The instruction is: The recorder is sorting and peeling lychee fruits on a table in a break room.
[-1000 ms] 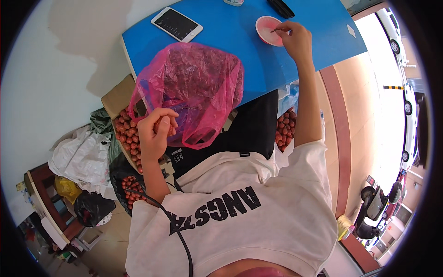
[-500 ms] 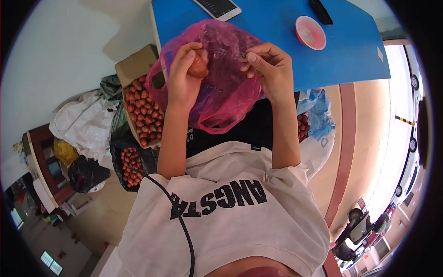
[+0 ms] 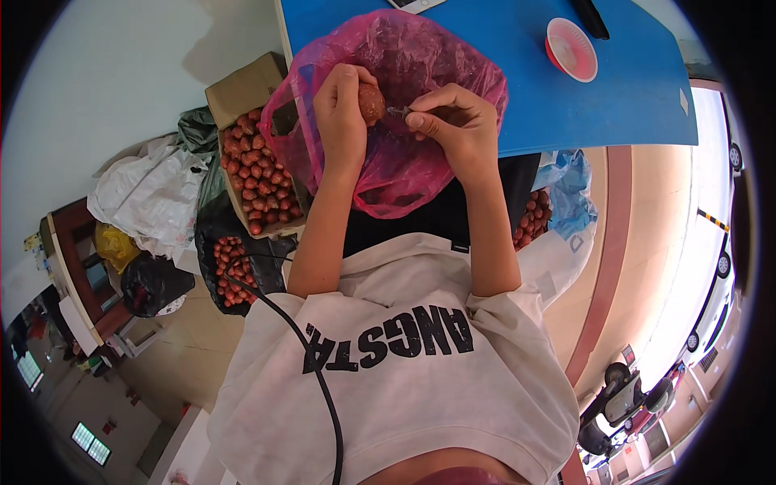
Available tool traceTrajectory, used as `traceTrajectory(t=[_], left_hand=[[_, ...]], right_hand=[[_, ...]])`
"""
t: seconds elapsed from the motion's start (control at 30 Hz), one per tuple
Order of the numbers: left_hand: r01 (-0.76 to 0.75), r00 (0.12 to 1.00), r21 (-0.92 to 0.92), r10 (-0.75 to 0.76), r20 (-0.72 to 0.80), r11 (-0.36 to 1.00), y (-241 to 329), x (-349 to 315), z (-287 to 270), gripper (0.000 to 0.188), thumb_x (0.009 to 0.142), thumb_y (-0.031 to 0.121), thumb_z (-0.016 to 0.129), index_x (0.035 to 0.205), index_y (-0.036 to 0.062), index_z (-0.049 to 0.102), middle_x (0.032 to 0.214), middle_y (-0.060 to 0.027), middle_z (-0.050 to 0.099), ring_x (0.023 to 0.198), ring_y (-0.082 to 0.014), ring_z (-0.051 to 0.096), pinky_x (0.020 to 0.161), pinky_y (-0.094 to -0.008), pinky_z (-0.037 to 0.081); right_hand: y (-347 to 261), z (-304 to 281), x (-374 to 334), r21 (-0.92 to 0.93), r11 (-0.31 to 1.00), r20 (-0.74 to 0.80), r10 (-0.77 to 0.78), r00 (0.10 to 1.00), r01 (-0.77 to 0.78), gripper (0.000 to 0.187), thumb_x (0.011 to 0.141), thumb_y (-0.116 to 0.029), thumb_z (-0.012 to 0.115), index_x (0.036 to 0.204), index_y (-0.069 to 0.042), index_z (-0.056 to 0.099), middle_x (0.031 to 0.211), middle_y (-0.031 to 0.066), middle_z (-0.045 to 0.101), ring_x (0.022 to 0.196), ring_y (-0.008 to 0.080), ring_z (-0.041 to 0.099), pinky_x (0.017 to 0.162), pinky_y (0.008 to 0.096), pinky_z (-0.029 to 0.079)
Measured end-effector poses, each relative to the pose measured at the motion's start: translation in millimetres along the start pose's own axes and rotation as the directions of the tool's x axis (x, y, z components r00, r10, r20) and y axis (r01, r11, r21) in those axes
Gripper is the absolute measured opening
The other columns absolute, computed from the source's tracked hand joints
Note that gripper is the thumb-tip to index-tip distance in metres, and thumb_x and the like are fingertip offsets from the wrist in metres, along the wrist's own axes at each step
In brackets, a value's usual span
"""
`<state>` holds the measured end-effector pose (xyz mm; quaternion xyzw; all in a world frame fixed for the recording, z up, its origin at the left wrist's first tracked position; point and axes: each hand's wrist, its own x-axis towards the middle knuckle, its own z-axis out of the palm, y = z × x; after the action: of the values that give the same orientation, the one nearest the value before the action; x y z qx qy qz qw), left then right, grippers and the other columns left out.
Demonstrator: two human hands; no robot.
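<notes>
My left hand (image 3: pixel 343 101) is closed around a reddish-brown, speckled round ball (image 3: pixel 371 104), about egg-sized, whose exact kind I cannot tell. Between the thumb and index finger of my right hand (image 3: pixel 453 117) is pinched a small, thin grey piece (image 3: pixel 397 111). It points at the ball's right side with a small gap between them. Both hands are above a pink translucent plastic bag (image 3: pixel 404 174), spread over my lap and the table edge. What lies deeper in the bag is hard to make out.
A cardboard box (image 3: pixel 234 85) of similar reddish balls stands left, beside a black bag (image 3: pixel 212 279) holding more. Others sit in a white bag (image 3: pixel 566 259) at right. The blue table (image 3: pixel 517 105) carries a red-and-white bowl (image 3: pixel 571 50), a black object (image 3: pixel 591 16) and a phone (image 3: pixel 416 4).
The view has shifted, leaving the phone mostly out of frame. My hands have come closer together, and the grey piece now shows beside the ball, which is turned more into sight.
</notes>
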<state>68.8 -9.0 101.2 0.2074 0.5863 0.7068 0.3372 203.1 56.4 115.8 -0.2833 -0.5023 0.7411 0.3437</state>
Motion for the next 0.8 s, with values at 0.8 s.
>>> traceTrajectory(t=[0.8], left_hand=[[-0.264,0.958,0.234,0.282,-0.048,0.936,-33.7,0.5,5.9,0.028,0.096,0.015,0.039,0.082,0.0031,0.06,0.066,-0.0031,0.057,0.053,-0.0108,0.042,0.052,-0.0249,0.034]], right_hand=[[18.8,-8.9,-4.9,-0.262,0.965,0.0,0.012,1.0,-0.011,0.013,0.076,0.013,0.07,0.081,0.001,0.068,0.083,0.0074,0.069,0.064,0.0114,0.057,0.059,0.0196,0.047]])
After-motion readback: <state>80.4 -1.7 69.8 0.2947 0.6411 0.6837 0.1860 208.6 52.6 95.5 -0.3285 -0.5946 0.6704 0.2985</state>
